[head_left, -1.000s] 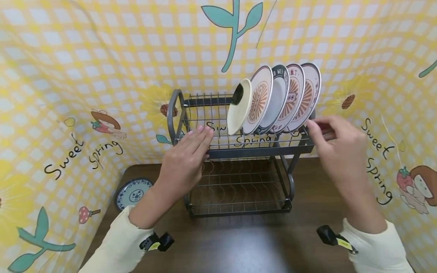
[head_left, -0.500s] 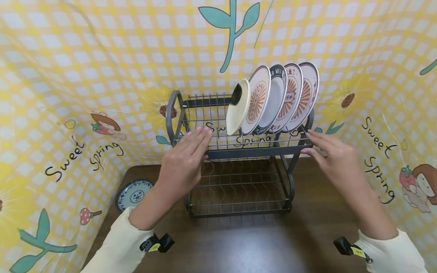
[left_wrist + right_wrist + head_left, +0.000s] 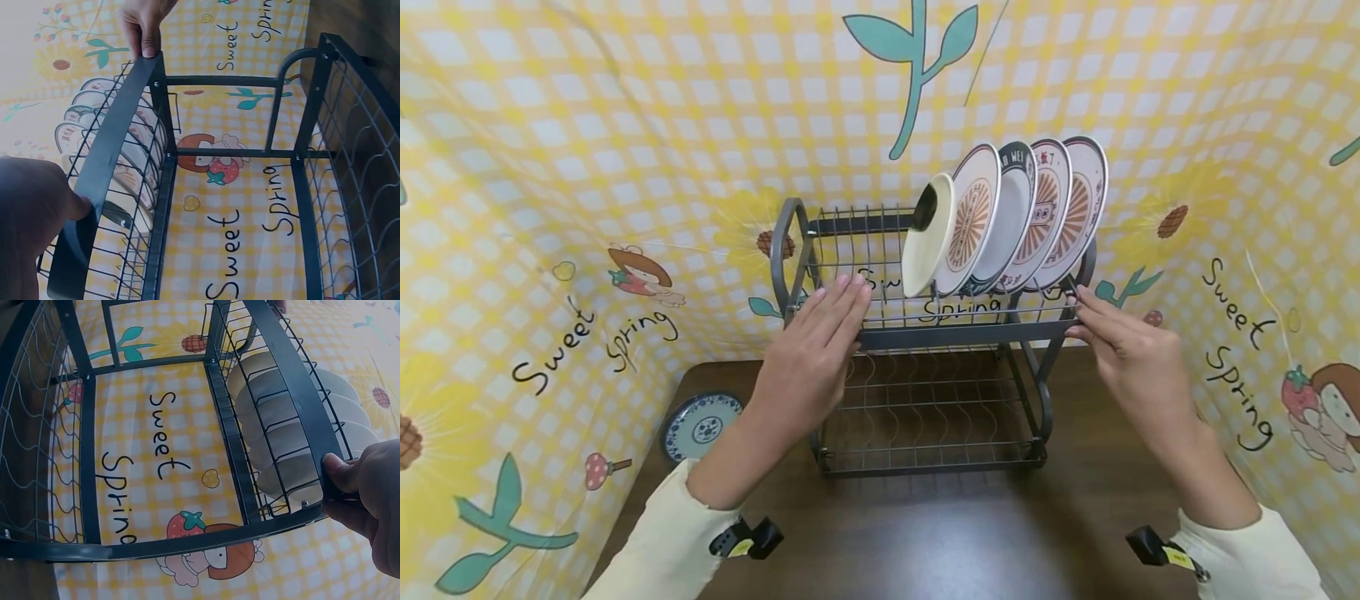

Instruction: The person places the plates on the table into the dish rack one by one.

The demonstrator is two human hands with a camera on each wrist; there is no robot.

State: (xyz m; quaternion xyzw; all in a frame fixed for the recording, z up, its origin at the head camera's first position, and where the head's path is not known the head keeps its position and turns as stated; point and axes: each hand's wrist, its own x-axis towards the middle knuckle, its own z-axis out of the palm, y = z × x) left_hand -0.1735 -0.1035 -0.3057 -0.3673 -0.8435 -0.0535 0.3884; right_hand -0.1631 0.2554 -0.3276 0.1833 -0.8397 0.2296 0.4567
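A dark grey two-tier dish rack [image 3: 962,334] stands on the table. My left hand [image 3: 808,358] grips its upper front rail left of the middle, fingers over the top, thumb on the front face in the left wrist view. At the rail's right end, my right hand [image 3: 1138,362] pinches the corner between thumb and fingers. Several plates lean upright in the upper tier's right half: a cream dish [image 3: 927,250] with a dark green patch, white plates with orange sunbursts [image 3: 972,227], and a dark-rimmed plate [image 3: 1006,233] among them.
The lower tier's wavy wire base [image 3: 925,417] shows under the upper one. A blue-and-white patterned plate [image 3: 688,429] lies on the brown table [image 3: 925,533] at the left, partly behind my left forearm. A yellow checked cloth [image 3: 700,125] encloses the back and sides.
My right hand has come down from beside the rightmost plate onto the rack's front right corner, taking hold there. My left hand stays on the rail, and the plates have kept their places.
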